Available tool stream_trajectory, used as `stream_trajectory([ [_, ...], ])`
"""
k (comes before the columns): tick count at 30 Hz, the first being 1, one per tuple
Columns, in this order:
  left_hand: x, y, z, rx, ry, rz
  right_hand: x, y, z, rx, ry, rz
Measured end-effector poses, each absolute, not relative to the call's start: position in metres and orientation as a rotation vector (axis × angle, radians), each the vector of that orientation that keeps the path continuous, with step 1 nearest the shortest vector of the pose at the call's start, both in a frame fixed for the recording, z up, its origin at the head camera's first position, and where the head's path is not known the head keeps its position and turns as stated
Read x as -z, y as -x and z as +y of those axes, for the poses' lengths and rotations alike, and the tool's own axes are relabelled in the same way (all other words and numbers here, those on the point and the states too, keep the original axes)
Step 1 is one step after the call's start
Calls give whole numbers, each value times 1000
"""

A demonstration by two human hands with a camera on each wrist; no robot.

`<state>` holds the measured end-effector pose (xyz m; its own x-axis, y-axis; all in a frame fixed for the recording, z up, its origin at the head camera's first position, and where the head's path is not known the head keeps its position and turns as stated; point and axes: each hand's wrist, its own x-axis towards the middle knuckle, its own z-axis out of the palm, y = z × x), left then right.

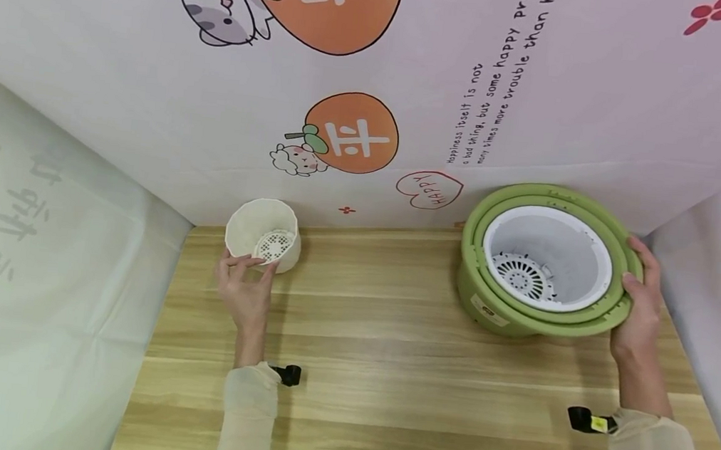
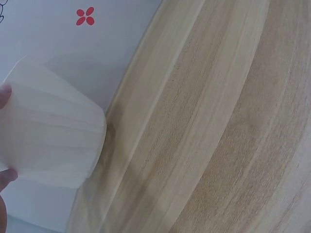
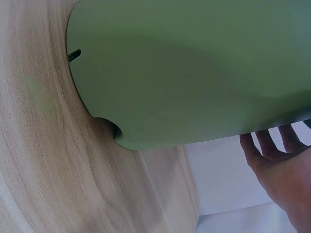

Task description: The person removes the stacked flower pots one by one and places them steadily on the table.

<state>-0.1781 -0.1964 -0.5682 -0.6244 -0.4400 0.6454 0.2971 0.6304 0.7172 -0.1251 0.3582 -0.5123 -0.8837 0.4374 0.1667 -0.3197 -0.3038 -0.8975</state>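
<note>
- My pale sleeves come in nearest, a small black device at my left wrist and another black device, bearing a yellow patch, at my right.
- Under both arms lies the wood-grain table.
- My left hand pinches the near rim of the white pot, fingers bent over the edge and thumb against the wall.
- My right hand grips the right rim of the green pot, thumb on top and the other fingers beneath the lip.
- The green pot is at the table's far right, with a pale label on its near wall and notches along its bottom edge.
- Inside it sits a white inner pot with a slotted floor.
- The white pot is at the far left, well apart from the green one, its floor pierced with holes.
- Behind both rises a white backdrop printed with an orange fruit, a red outlined heart and English lettering.
</note>
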Motion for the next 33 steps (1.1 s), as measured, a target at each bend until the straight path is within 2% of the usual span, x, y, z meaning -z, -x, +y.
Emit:
stream_trajectory([
  [26,579,186,-205,1106,-149,-1869,512,126,356,-2224,147,-1461],
  [33,550,177,-187,1126,-175,-1855,512,126,356,-2229,136,-1447],
])
